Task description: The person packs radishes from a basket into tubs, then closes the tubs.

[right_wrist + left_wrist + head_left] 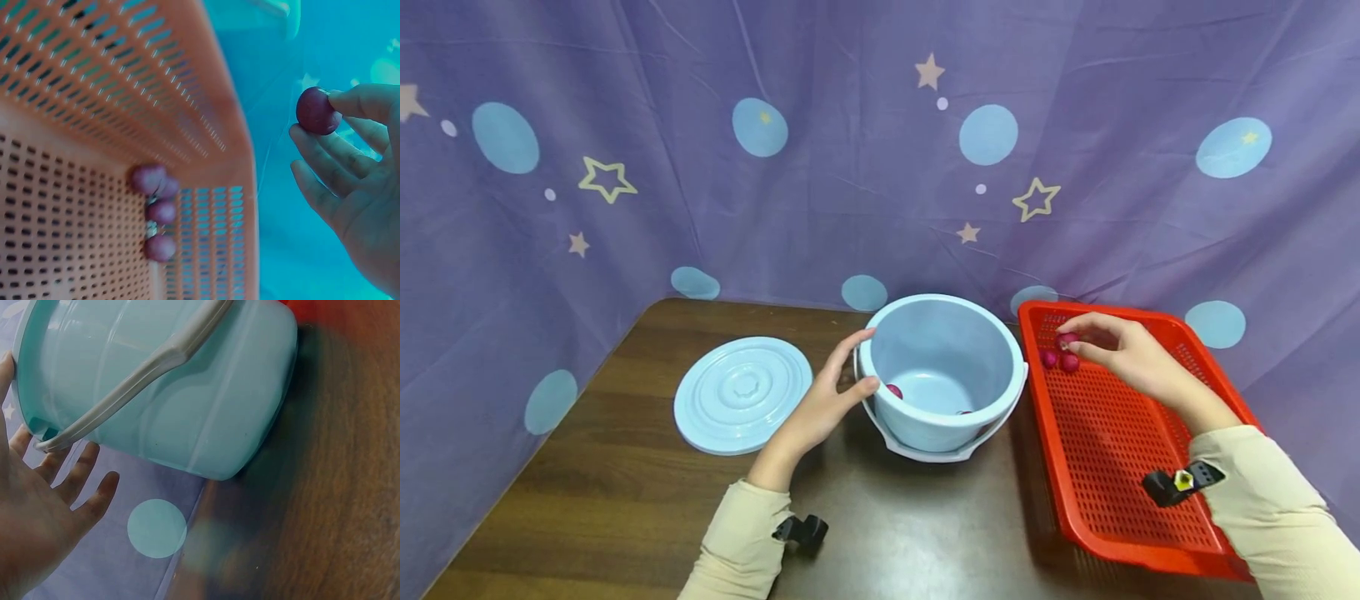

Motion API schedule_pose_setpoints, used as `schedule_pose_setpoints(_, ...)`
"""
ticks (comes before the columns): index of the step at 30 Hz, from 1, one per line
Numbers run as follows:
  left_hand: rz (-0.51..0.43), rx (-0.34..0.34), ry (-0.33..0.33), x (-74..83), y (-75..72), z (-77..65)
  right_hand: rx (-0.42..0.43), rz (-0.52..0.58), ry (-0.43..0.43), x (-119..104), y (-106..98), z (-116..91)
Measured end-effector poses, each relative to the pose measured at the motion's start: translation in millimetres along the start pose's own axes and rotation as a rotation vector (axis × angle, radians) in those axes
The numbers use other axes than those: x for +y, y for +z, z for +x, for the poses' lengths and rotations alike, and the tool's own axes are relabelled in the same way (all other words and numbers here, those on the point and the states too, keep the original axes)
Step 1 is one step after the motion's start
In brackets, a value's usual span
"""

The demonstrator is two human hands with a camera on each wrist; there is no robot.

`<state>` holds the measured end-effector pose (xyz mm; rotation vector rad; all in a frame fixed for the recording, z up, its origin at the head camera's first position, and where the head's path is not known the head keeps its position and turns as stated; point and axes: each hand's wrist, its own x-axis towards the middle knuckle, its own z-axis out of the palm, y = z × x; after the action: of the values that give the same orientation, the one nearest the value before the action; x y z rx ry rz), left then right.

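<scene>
A light blue bucket (pixel 940 425) stands on the table with a bit of red showing inside near its left wall. My left hand (pixel 827 408) rests against the bucket's left side, thumb and index fingertip at the rim; in the left wrist view its fingers are spread beside the handle joint. Over the far left corner of a red basket (pixel 1052 467), my right hand (pixel 1131 350) pinches a radish (pixel 317 111) between thumb and fingertips. Several more radishes (pixel 160 248) lie clustered in that corner of the basket.
A round light blue lid (pixel 741 396) lies flat on the brown table (pixel 610 483), left of the bucket. The bucket's handle (pixel 928 455) hangs down at the front. A purple patterned curtain (pixel 850 167) hangs behind the table.
</scene>
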<state>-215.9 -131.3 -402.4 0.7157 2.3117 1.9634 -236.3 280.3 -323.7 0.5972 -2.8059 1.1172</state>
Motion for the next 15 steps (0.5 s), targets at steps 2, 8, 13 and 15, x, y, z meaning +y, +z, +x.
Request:
schedule_pose_setpoints(2,-0.002,0.001,0.002,-0.4,0.1,-0.2,0.007,0.021,-0.037,-5,1,1)
schedule_pose_setpoints(8,0.001,0.002,0.010,-1.8,-0.1,0.9,0.012,0.075,-0.100,-25,5,2)
schedule_pose_setpoints(13,0.011,0.007,0.007,-1.6,0.0,0.0,-0.016,0.128,-0.119,-45,9,4)
schedule_pose_setpoints(15,0.009,0.009,0.008,-1.6,0.2,-0.2,-0.018,0.121,-0.144,-52,12,5)
